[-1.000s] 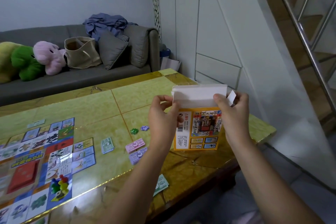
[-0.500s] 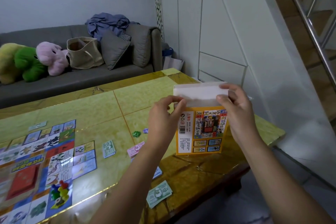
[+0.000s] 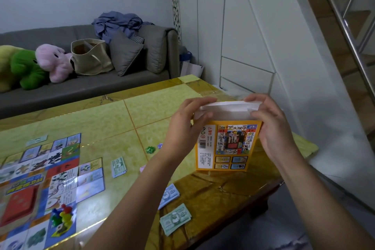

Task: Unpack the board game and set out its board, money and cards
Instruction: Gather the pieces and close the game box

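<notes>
- Orange box [image 3: 227,146]: held upright over the right near part of the table [image 3: 162,107], printed back toward the camera. Contact between its lower edge and the tabletop cannot be confirmed.
- Left hand [image 3: 182,134] and right hand [image 3: 272,128]: each pinches an upper corner at the white flap [image 3: 227,108], fingers curled over the top edge.
- Done: board [image 3: 40,178] lies flat at the left with pawns [image 3: 61,216] on it; money [image 3: 118,167] lies in separate stacks between board and box.
- Judged remaining: close the flap and set the box aside. Card placement is too blurred to verify.
</notes>
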